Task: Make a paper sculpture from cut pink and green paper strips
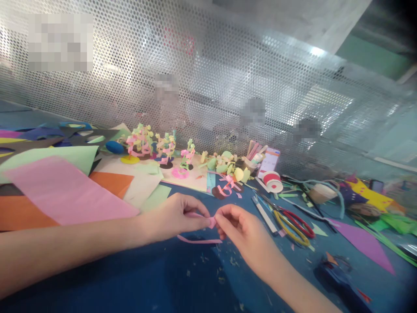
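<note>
Between my two hands is a pink paper strip [212,223], folded or pinched at its middle. My left hand [177,215] grips it between thumb and fingers, with part of the strip running back under the palm. The fingertips of my right hand [236,224] pinch the other end, almost touching the left fingertips. Another length of pink paper strip [199,241] curves just below; whether it joins the held piece I cannot tell. Just beyond my hands lies a small pink paper curl figure [225,188] on a dark round base.
Coloured paper sheets [65,187] pile up at left. Paper figures [140,141] stand along the back, near a perforated metal screen [208,78]. Scissors [293,226], a white-handled cutter [265,215], a ribbon spool [273,181], a phone [269,161] and a dark blue tool [342,282] lie at right.
</note>
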The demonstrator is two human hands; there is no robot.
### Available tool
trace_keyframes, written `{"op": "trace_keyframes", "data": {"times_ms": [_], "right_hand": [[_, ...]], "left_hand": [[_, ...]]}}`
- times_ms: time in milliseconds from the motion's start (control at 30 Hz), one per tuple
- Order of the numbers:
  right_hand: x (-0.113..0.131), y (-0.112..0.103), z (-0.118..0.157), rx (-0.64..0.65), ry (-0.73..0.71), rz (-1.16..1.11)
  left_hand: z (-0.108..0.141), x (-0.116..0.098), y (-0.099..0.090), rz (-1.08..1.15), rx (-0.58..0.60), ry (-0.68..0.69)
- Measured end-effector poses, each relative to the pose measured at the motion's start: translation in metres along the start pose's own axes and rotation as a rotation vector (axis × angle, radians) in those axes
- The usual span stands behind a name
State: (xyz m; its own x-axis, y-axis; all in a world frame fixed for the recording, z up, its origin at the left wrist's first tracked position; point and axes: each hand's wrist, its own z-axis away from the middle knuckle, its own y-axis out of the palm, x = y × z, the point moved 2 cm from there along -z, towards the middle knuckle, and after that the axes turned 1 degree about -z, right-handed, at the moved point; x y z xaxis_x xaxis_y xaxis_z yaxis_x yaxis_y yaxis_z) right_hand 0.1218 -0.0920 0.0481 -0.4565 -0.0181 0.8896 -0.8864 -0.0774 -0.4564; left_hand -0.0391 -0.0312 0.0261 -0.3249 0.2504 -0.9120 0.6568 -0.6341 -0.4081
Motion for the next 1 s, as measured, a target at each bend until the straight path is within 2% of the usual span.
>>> {"op": "trace_keyframes", "data": {"times_ms": [333, 567, 667, 900, 1000], "right_hand": [[-0.0016, -0.0006, 0.0023, -0.058, -0.060, 0.006], [0.0004, -0.0012, 0.0027, -0.057, -0.067, 0.016], [0.0020, -0.0007, 0.0024, -0.066, -0.065, 0.007], [-0.0014, -0.0018, -0.0027, 0.038, -0.020, -0.181], [-0.0021, -0.0034, -0.0035, 0.062, 0.007, -0.173]], "left_hand": [[0.0031, -0.0065, 0.0004, 0.085, 0.000, 0.004], [0.0030, -0.0072, 0.0009, 0.050, 0.021, 0.063], [0.0040, -0.0081, 0.0015, 0.051, 0.033, 0.038], [0.0032, -0.0057, 0.0017, 0.032, 0.018, 0.054], [0.0036, -0.0056, 0.0013, 0.032, 0.018, 0.054]]}}
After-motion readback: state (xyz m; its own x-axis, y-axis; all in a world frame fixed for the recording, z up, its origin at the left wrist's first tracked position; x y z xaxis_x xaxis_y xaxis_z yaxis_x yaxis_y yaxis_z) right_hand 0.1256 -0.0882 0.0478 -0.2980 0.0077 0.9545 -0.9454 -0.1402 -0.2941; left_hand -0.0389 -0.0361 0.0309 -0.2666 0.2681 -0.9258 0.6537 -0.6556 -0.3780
